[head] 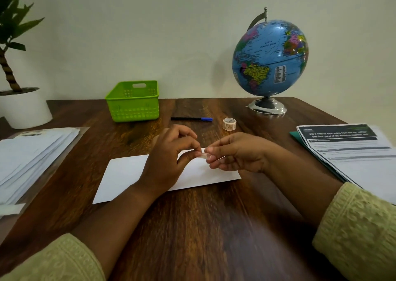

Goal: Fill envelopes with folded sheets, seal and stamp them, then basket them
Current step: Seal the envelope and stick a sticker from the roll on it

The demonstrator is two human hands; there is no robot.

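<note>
From where I stood, the stamping step looked to be in hand. A white envelope point(122, 173) lay flat at the middle of the desk point(192, 227), its flap side hidden from me. Just above its 2 o'clock corner, the left hand point(169, 154) and right hand point(237, 154) met. Each grip was pinched tight on one small, pale stamp point(205, 156), fingertips nearly touching. Whether its backing was off, I could not tell.

The next move, I judged, called for lowering the stamp squarely onto that corner, pressing it flat, then carrying the envelope to the green basket point(132, 109) at 11 o'clock. The stamp roll point(229, 123) stood at 1 o'clock, a blue-capped pen point(188, 119) at 12.

The globe point(270, 57) at 2 o'clock read "NORTH ATLANTIC OCEAN". The printed sheets point(351, 152) at 3 o'clock began "Use a cloth to wipe"; the rest was blurred. A stack of envelopes point(32, 152) lay at 9 o'clock.
</note>
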